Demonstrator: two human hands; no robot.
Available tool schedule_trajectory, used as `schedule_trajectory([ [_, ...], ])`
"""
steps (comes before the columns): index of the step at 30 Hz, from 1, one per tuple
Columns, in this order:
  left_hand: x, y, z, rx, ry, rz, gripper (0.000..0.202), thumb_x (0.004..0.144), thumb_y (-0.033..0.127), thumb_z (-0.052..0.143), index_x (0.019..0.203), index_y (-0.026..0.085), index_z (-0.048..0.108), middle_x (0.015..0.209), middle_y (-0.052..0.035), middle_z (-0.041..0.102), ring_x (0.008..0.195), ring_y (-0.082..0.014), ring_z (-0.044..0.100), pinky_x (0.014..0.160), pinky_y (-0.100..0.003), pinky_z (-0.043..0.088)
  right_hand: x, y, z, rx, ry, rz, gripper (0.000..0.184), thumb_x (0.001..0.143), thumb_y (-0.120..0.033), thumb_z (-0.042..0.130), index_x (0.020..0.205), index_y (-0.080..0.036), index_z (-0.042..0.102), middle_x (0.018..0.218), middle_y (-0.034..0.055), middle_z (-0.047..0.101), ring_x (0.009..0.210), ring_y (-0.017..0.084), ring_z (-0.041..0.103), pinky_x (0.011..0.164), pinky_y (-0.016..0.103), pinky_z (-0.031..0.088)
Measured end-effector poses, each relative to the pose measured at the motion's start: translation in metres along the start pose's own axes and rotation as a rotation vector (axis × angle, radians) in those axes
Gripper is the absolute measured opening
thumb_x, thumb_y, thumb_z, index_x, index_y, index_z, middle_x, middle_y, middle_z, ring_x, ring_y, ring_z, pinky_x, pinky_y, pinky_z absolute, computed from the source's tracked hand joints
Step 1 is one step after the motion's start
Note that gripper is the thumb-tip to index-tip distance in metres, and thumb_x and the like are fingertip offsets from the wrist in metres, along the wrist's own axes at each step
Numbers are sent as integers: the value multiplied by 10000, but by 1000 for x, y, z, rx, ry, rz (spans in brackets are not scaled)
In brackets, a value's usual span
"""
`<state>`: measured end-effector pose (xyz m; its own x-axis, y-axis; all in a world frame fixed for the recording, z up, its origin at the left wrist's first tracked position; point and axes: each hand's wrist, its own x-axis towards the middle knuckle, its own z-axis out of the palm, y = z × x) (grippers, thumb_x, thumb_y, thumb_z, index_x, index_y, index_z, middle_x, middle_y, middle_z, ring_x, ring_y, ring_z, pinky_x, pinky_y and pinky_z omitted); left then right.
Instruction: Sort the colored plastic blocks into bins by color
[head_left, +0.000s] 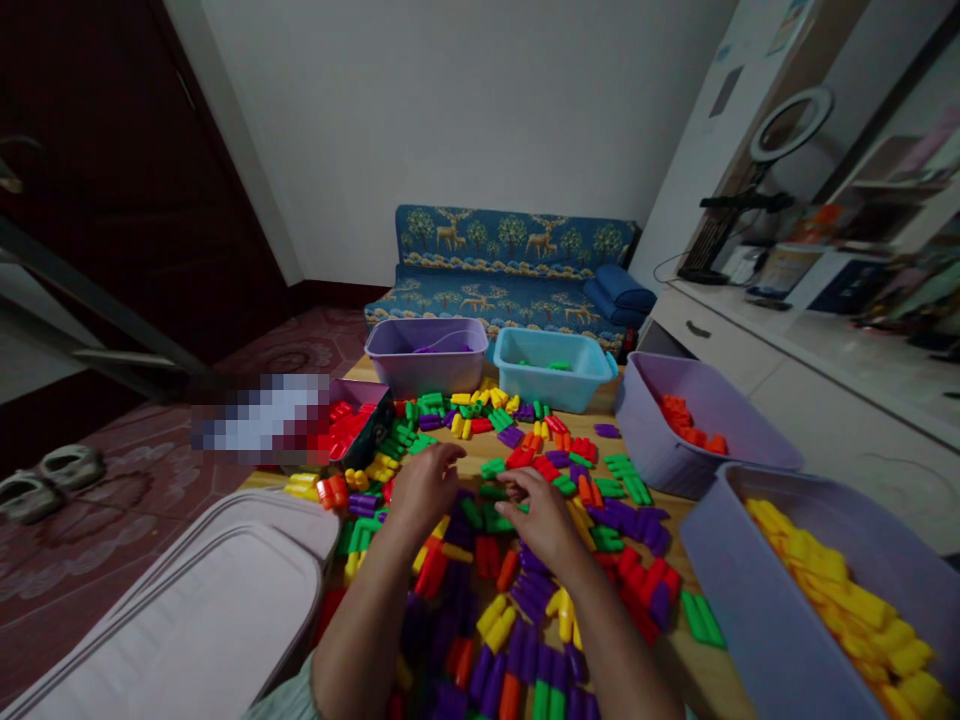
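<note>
Over the middle of the table, my left hand (429,488) hangs with its fingers bent to the right and slightly apart, and I see nothing in it. My right hand (538,512) reaches in from the other side, thumb and forefinger apart, close to some green plastic building pieces (493,468). Loose pieces in several colours lie around both hands. Purple pieces (534,585) are below my right hand, and a pair of yellow pieces (496,622) lies between my forearms.
Around the table stand a purple bin (426,372), a blue bin (555,390), a bin with orange pieces (667,455), a bin with yellow pieces (720,560) and a dark box with red pieces (367,440). Pale lids (202,620) lie at left. A patterned sofa (495,270) is behind.
</note>
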<state>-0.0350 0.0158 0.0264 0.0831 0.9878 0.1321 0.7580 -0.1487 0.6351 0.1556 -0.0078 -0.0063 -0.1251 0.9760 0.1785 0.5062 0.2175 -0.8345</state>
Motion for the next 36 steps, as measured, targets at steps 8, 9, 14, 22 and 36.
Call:
schedule_trajectory([
  [8,-11,-24,-29,436,-217,-106,348,717,246,617,1058,242,692,1074,-123,673,1022,-294,625,840,-354,474,-10,-16,3,-293,-178,-142,484,739,-129,545,1205,-217,638,1261,70,611,1193,227,520,1052,372,383],
  [9,-11,-24,-25,438,-212,-106,362,711,219,612,1063,249,690,1082,-120,670,1027,-289,624,840,-348,473,-11,-16,5,-316,-185,-136,492,745,-129,535,1219,-221,631,1270,74,605,1201,227,514,1054,372,380],
  [14,-7,-24,-11,418,-227,-61,515,671,66,537,1139,243,658,1078,-103,689,1088,-266,601,894,-338,449,-13,-19,8,-411,-212,-120,528,717,-122,548,1225,-242,626,1313,73,568,1212,225,505,1046,360,380],
  [22,-10,-23,-8,435,-209,0,386,686,140,567,1065,155,640,1078,-135,605,1036,-245,591,858,-308,461,-12,-23,4,-535,-153,-49,286,761,-254,617,1039,-214,668,1068,89,631,1064,260,569,919,361,443],
  [36,-6,-20,-1,289,-218,44,454,664,139,601,1112,210,635,1163,-103,608,1004,-240,628,817,-290,469,-3,-22,8,-528,-7,-3,417,775,-174,582,1192,-185,601,1145,117,629,1085,260,584,930,349,445],
])
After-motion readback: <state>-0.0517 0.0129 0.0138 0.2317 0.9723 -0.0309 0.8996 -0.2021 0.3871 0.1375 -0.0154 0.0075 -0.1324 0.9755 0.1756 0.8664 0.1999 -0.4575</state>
